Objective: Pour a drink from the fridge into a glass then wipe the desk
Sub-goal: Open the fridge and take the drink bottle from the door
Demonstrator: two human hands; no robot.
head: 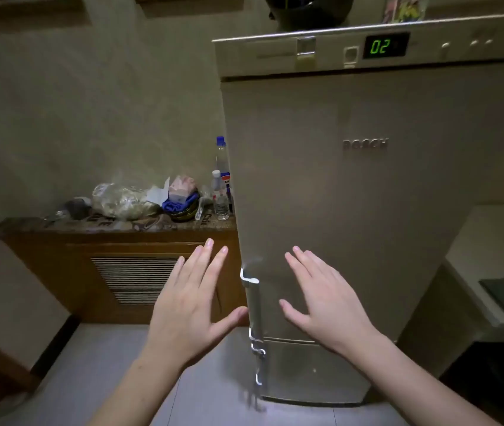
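- Head view puts me right in front of the fridge (352, 210), its doors shut and the display at the top reading 02.
- Both my hands are raised before it, flat and empty: my left hand (192, 305) hangs beside the door's edge, my right hand (321, 299) in front of the upper door, fingers spread, gripping nothing.
- The upper door handle (252, 302) stands between my two hands; my left thumb lies just beside it, and I cannot tell whether it touches.
- I judge this to be the very first step: opening the fridge. The drink is presumably inside, out of sight, and neither a glass nor the desk shows here.
- Next, I would close a hand around that handle and pull the door open, keeping my other arm out of its way.
- On the wooden cabinet (140, 272) to the left stand two clear bottles (220, 192), one with a blue cap; their contents look like clear liquid, though the dim light makes that uncertain.
- Beside them lie a clear plastic bag (118, 198) of something lumpy and a pink packet (181, 187).
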